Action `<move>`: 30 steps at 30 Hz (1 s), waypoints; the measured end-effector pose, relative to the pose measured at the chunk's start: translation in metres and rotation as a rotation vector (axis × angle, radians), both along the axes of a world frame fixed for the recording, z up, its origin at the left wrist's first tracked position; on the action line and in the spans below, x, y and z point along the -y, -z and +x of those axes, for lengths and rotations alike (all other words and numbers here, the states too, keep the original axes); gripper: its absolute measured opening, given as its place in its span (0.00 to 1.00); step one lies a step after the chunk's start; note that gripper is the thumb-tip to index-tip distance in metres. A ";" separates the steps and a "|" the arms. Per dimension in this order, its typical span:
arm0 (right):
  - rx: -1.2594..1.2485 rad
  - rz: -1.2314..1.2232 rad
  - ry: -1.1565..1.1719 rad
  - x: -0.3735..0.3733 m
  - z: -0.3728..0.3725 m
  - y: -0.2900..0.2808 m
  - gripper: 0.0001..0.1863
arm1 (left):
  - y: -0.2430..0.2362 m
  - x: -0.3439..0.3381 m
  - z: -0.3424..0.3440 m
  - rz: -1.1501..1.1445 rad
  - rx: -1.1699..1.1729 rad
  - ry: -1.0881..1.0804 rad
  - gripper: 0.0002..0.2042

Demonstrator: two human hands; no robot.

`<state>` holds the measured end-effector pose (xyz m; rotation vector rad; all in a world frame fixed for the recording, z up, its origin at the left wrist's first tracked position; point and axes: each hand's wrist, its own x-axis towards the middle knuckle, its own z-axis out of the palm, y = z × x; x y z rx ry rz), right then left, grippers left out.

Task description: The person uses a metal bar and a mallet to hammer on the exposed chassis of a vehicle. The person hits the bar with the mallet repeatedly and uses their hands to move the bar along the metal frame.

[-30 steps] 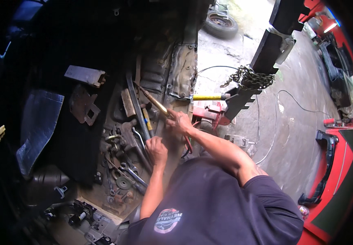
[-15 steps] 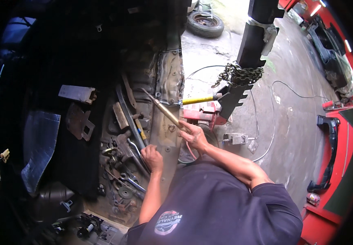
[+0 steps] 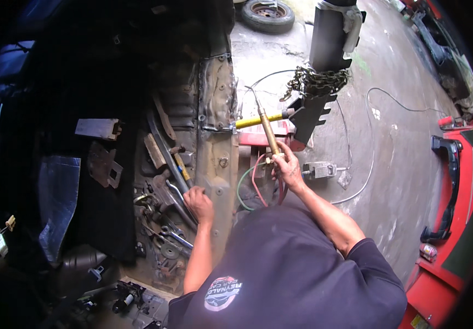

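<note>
My right hand (image 3: 288, 167) is closed around the lower end of a brass gas torch (image 3: 268, 129) with a thin bent tip pointing up and away. Red and green hoses (image 3: 240, 189) hang from it and loop down by my body. My left hand (image 3: 199, 205) rests with curled fingers at the inner edge of the car's bare metal sill (image 3: 214, 164). Under its fingers lie a long dark metal bar (image 3: 163, 143) and the end of a yellow-handled hammer (image 3: 180, 164); whether it grips either is hidden.
Wrenches (image 3: 175, 237), washers and a wooden block (image 3: 154, 151) lie on the car floor at left. Beyond the sill stands a notched black post (image 3: 324, 49) wrapped with a chain (image 3: 316, 82), beside a yellow bar (image 3: 247, 122). A tire (image 3: 268, 15) and a cable (image 3: 369, 142) lie on the concrete.
My right hand has swung the torch right, off the sill and over the concrete side, its tip turned more upright. My left hand has stayed nearly in place. The view has shifted slightly.
</note>
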<state>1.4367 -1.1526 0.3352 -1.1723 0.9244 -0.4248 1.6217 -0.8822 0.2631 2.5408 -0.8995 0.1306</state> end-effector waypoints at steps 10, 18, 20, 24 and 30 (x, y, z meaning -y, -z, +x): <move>0.048 0.105 0.060 0.040 -0.040 0.010 0.33 | -0.021 -0.001 0.000 0.063 -0.138 0.087 0.15; 0.030 0.206 0.038 0.075 -0.081 0.031 0.34 | -0.056 0.007 -0.047 0.542 -0.212 0.218 0.26; -0.010 0.219 0.010 0.085 -0.090 0.034 0.32 | -0.059 0.016 -0.066 0.746 -0.250 0.193 0.29; -0.028 0.255 0.033 0.105 -0.103 0.045 0.33 | -0.052 0.015 -0.069 0.730 -0.473 0.108 0.37; 0.014 0.320 0.063 0.133 -0.114 0.058 0.35 | -0.059 0.015 -0.046 0.744 -0.721 0.157 0.43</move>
